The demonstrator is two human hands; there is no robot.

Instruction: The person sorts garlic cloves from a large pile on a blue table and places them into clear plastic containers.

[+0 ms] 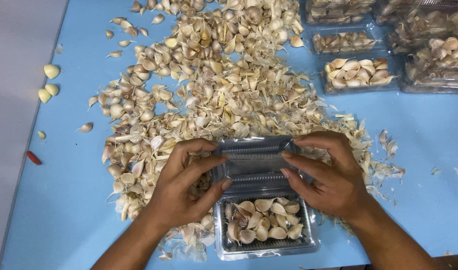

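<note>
- two bare hands work at one clear plastic clamshell box [266,245] near the bottom edge of the blue table [429,140].
- the left hand [181,185] grips the left edge of the box's hinged lid [254,162], thumb and fingers clamped on the plastic.
- the right hand [329,177] holds the lid's right edge the same way, fingers spread along the top and thumb pressed against the side.
- the lid stands tilted up behind the tray, not closed over it.
- the tray of the box holds garlic cloves [263,226], roughly fifteen to twenty, unpeeled; the exact count cannot be told where they overlap.
- one large heap of loose garlic cloves and papery skins [214,85] spreads across the table behind the box, touching its far side; far too many to count.
- at the upper right stand filled clamshell boxes [359,72], at least six in view, packed close together; some are cut off by the frame.
- three peeled yellowish cloves [49,82] lie on the grey strip at the left, with one smaller piece below them.
- one small red object [34,158] lies at the table's left edge; what it is cannot be told.
</note>
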